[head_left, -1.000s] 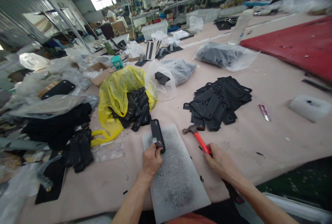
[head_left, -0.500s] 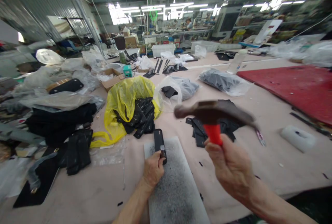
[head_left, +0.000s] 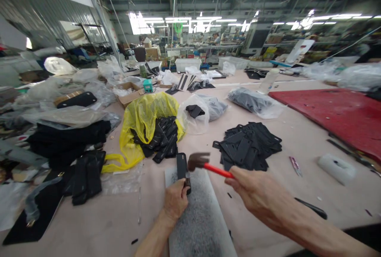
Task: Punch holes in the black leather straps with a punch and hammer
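Note:
My left hand [head_left: 176, 199] is closed around a small punch-like tool [head_left: 187, 178], held upright on a black strap piece [head_left: 181, 165]. The strap piece lies at the far end of a speckled grey slab [head_left: 198, 221]. My right hand [head_left: 245, 187] grips the red handle of a claw hammer [head_left: 218, 170]. The hammer's head is at the top of the small tool; whether they touch is hard to tell.
A yellow bag [head_left: 131, 130] spills black pieces beyond my left hand. Flat black pieces [head_left: 250, 144] are piled at right, near small snips [head_left: 295, 165], a white roll [head_left: 336, 168] and a red board [head_left: 333, 110]. Plastic-wrapped goods [head_left: 254, 100] lie farther back.
The hammer has come down and left from its raised position to the small tool. My left hand stays at the strap piece. The camera view has tilted slightly upward.

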Motion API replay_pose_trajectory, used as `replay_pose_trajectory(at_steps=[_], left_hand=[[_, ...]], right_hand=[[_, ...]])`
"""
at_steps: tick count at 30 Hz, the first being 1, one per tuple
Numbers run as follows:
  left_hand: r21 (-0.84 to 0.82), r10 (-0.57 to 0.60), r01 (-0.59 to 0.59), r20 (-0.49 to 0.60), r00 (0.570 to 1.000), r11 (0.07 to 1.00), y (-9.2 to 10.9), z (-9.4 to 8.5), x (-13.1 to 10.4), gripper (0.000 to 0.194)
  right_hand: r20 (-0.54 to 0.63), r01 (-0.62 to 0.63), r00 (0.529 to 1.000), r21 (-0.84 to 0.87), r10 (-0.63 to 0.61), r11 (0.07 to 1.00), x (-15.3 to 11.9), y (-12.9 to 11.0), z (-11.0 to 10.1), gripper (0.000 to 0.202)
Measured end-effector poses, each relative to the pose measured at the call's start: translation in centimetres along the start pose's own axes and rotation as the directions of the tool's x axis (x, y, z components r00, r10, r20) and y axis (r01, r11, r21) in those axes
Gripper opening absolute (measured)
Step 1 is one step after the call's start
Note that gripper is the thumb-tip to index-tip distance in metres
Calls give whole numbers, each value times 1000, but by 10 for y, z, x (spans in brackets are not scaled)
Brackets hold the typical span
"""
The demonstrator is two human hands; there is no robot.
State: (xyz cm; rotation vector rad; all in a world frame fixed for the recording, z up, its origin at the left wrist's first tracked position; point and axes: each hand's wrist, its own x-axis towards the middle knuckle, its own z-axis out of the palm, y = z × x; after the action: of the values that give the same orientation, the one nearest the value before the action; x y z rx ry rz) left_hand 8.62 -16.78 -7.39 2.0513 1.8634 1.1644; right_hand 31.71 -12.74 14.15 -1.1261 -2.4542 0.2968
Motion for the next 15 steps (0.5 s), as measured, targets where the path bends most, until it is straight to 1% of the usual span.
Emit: replay_pose_trajectory(at_steps=[1,2,3,4,5,6,7,8,9,10,11,13,15], left_hand=[[-3,-3,3,1,1000,1000,0,0,0,16],[-8,-9,9,5,1000,1000,0,0,0,16],[-13,-14,14,12,1000,1000,0,0,0,15],[-17,-18,18,22,1000,1000,1,0,0,15],[-19,-19,20,28,999,1000,1,0,1,14],[-18,-21,22,31,999,1000,2,-1,1,14],[-18,-21,22,33,999,1000,2,-1,1,13],[-19,-20,21,32,999,1000,3,-2,2,13],[-20,-20,20,29,999,1000,3,-2,2,13],[-23,-21,21,24,999,999,3,-3,2,13],[-30,-23,24,21,1000,999,3,-3,3,13],[-47,-26,27,24,999,999,3,-4,3,14],[-61,-31,32,29,999,998,3,-4,2,15]], right_hand=[[-81,-67,994,56,72,996,2,-1,-3,30],[-186,-133,970,126,155,983,2,-2,-4,31],[-269,-163,940,190,211,968,2,-4,-4,33],[-302,-165,926,220,228,962,1,-5,-2,35],[-276,-148,939,207,203,967,-1,-5,2,36],[-190,-115,971,164,146,980,-5,-3,7,36],[-61,-86,994,109,93,990,-8,0,12,35],[61,-77,995,62,73,995,-12,6,17,33],[142,-106,985,32,100,994,-16,12,21,32],[184,-167,970,27,159,986,-21,21,24,33],[205,-240,953,50,225,970,-26,31,29,34],[223,-396,906,143,360,907,-39,53,43,38],[269,-514,849,220,455,829,-57,77,66,39]])
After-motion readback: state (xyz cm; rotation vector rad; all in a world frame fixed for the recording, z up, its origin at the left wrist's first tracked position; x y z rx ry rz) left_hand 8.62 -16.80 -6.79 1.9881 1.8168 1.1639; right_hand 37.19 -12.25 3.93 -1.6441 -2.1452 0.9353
